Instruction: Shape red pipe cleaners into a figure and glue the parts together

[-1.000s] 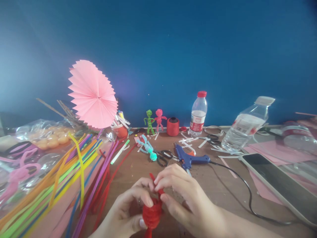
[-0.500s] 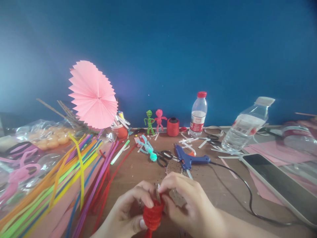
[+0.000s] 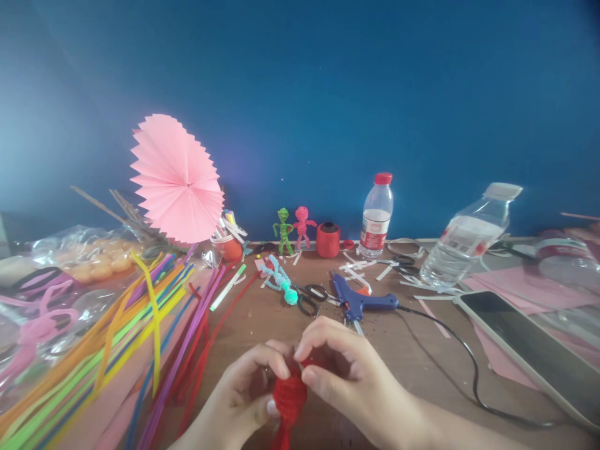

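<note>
At the bottom middle, my left hand (image 3: pixel 248 390) is closed around a fuzzy red pipe-cleaner coil (image 3: pixel 290 400), its thumb and fingers pressed to the coil's left side. A straight red tail hangs below the coil. My right hand (image 3: pixel 349 378) is at the coil's upper right, thumb and index finger pinching a strand of red pipe cleaner at the top; its tip is partly hidden. Beyond the hands lies a light-blue pipe-cleaner figure (image 3: pixel 284 284). A green figure (image 3: pixel 283 231) and a pink figure (image 3: pixel 302 225) stand by the wall.
A blue glue gun (image 3: pixel 359 297) and black-handled scissors (image 3: pixel 312 300) lie ahead. Loose pipe cleaners (image 3: pixel 117 337) spread at left below a pink paper fan (image 3: pixel 175 178). Two water bottles (image 3: pixel 375 219), a red roll (image 3: pixel 327 240) and a phone (image 3: pixel 525 344) are also on the table.
My right hand's fingers have shifted slightly left and spread into a rounder pinch above the coil. The pale tip between the hands no longer shows. The coil has turned slightly.
</note>
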